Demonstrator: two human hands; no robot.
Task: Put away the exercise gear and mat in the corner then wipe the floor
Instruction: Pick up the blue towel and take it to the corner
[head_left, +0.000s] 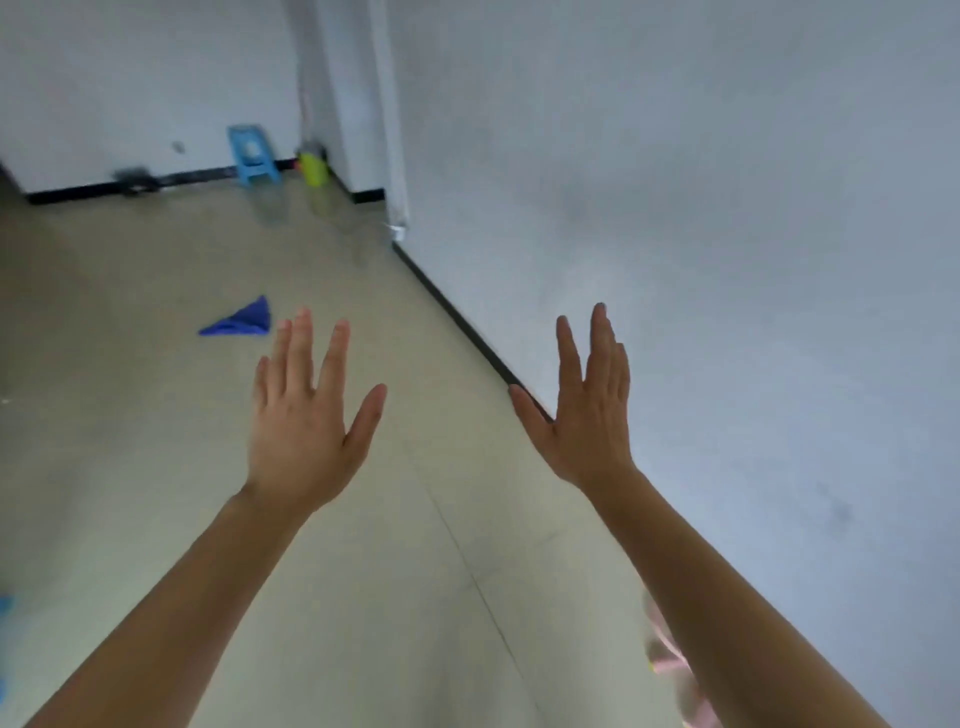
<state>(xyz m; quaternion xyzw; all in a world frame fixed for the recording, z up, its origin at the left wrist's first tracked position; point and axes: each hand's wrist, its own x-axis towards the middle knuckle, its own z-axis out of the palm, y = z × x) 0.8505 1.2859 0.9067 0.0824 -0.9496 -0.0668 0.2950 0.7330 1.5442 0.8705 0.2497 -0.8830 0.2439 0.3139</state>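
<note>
Both my hands are stretched out in front of me with fingers straight and spread, holding nothing. My left hand (306, 415) hovers above the beige tiled floor (156, 415). My right hand (587, 410) is raised close to the white wall on the right. A crumpled blue cloth (241, 319) lies on the floor just beyond my left fingertips, apart from them. A pink object (670, 660) shows partly beneath my right forearm by the wall; I cannot tell what it is.
A small blue plastic stool (253, 161) and a yellow-green item (313, 169) stand in the far corner. A dark object (136, 183) lies by the black skirting at the back wall. The white wall (727, 260) runs along the right. Something blue (4, 608) peeks in at the left edge.
</note>
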